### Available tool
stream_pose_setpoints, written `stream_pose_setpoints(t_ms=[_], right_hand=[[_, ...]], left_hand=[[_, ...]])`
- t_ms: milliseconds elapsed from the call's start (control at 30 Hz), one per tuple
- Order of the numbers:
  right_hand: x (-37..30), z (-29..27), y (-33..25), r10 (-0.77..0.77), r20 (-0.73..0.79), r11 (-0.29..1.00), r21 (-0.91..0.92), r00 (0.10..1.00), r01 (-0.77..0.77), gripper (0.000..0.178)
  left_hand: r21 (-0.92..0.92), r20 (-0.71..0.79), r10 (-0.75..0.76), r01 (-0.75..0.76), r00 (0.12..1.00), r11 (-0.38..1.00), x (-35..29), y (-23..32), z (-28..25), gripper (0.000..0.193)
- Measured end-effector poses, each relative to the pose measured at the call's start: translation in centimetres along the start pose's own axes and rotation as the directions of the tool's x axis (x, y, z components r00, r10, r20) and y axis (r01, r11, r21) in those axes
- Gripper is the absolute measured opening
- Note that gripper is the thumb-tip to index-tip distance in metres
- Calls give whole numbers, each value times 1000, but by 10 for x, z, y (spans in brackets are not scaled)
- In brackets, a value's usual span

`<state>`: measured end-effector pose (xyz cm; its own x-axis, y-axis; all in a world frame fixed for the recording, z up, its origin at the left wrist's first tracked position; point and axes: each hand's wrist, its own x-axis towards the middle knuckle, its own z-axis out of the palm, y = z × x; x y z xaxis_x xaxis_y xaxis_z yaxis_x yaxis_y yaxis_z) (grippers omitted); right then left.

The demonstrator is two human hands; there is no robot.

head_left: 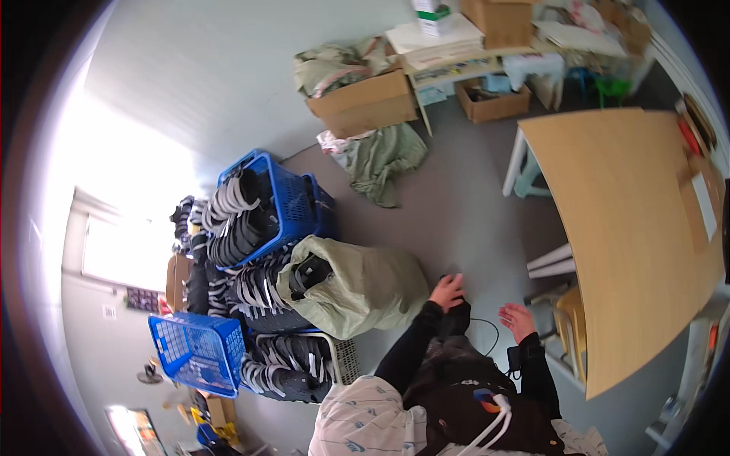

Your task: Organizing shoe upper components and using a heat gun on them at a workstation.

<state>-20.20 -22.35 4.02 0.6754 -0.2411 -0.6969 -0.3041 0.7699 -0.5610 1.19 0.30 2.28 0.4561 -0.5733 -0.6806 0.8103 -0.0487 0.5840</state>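
Observation:
My left hand (447,292) is in front of me, fingers apart, with nothing visible in it. It is just right of a large olive-green woven sack (372,289), close to its side but not clearly touching. The sack's mouth gapes to the left and shows dark items (310,272) inside, too shadowed to name. Farther right, my right hand (518,322) is raised palm-up with fingers spread, holding nothing. It is nearest the wooden stool (570,327) by the table. A black cable (496,334) loops between my hands.
Blue plastic baskets (289,199), (199,346) and a pale crate (344,359) stand left, among stacked black-and-grey curved pieces (266,285). A wooden table (631,228) takes up the right. Behind lie a crumpled green sack (384,159), a carton (365,105) and a cluttered bench (449,72).

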Motion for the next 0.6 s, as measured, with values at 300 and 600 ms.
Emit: stream_pose_setpoints(t_ms=[300,600], right_hand=[[206,177,-179,53,106,926,-377,993,-9,22],[458,490,-276,143,296,805,-590,945,62,22]], left_hand=[[-264,-466,200,-351,862,898,-24,249,-126,80],[-347,-804,217,-734,553,583,-3,359,-267,71]])
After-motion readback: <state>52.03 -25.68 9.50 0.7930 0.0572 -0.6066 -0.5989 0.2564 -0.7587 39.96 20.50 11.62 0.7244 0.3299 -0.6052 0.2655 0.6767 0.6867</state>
